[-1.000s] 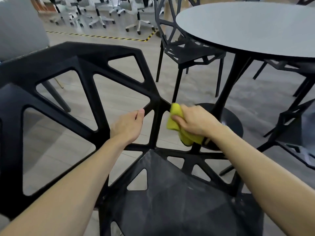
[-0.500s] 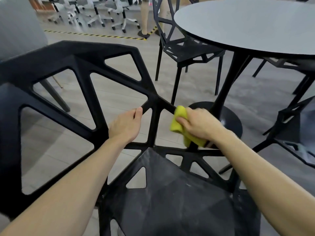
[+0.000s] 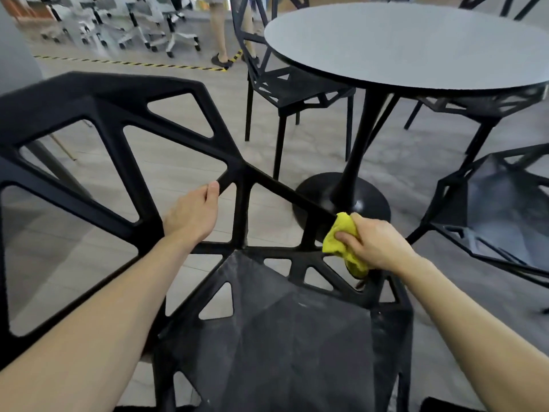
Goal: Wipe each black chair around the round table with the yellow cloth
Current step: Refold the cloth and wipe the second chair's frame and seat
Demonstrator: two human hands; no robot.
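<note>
While the right hand [image 3: 374, 245] pinches the crumpled yellow cloth [image 3: 341, 242] between curled fingers and thumb, the wad presses against the lower end of a slanted black plastic strut of the nearest black lattice chair [image 3: 184, 135]. That strut's long axis runs up and away to the left of this hand, toward the junction just beyond the left hand [image 3: 193, 217], and down to the near right, where it meets the corner of the dusty seat pan. The left hand grips a neighbouring strut, fingers wrapped behind it and thumb on top, apparently to steady the frame. The right hand is the nearer one to what looks unwiped, the seat rim directly below and behind it. I judge the next stroke turns on following that rim toward the body. Open floor lies to the right of the cloth; the black pedestal base [image 3: 341, 194] of the round grey table [image 3: 401, 43] stands just beyond it, and a second black chair [image 3: 499, 209] sits farther right, well apart.
</note>
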